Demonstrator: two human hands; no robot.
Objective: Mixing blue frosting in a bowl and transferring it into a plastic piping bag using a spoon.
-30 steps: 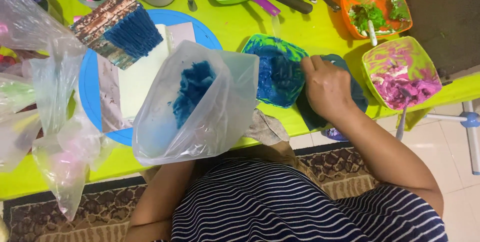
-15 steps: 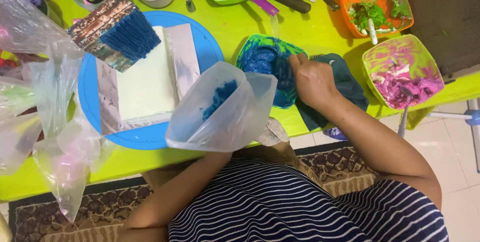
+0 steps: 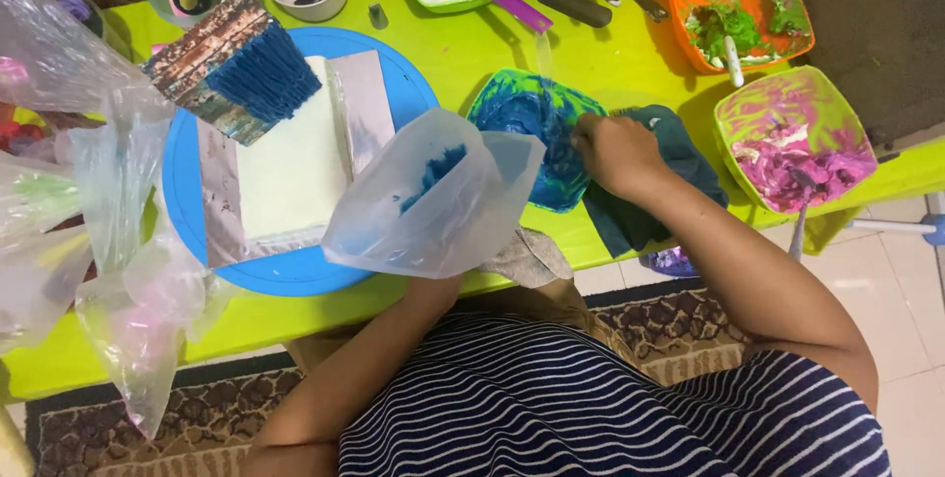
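R hand [image 3: 612, 150] is closed on something small I can't make out at the near-right rim of the blue-smeared bowl [image 3: 536, 132], L hand hidden under the clear piping bag [image 3: 433, 196] w/ blue icing inside, held open near centre over the green table [image 3: 443, 54], grip can't tell; looks like the bag-filling step, next move prob needs bag mouth steady beside bowl.

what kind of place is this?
Likely a home cake-decorating table: a white cake on a blue board, a piping bag smeared with blue icing, and bowls of coloured icing on a green table.
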